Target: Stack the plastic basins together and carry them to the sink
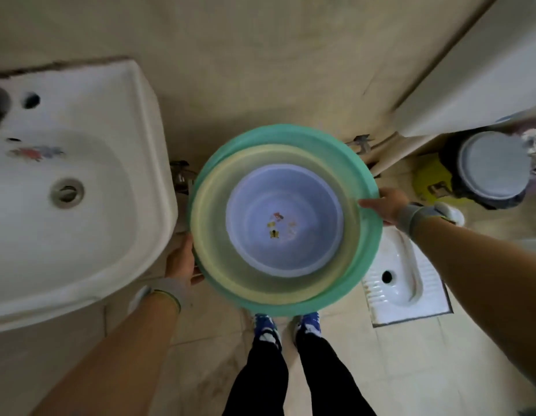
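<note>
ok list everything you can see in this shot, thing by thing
green basin: 1, green, outermost of the nested stack, held above the floor
yellow basin: 1, pale yellow, nested inside the green one
purple basin: 1, pale purple with small printed figures on its bottom, innermost
sink: 1, white, left of the stack, drain open
squat toilet: 1, white, set in the floor at lower right
bucket with lid: 1, dark with a pale lid, far right
yellow object: 1, beside the bucket, too blurred to identify
left hand: 1, grey wristband, gripping the stack's left rim
right hand: 1, grey wristband, gripping the right rim
shoes: 2, blue and white, below the stack
legs: 2, in black trousers
</note>
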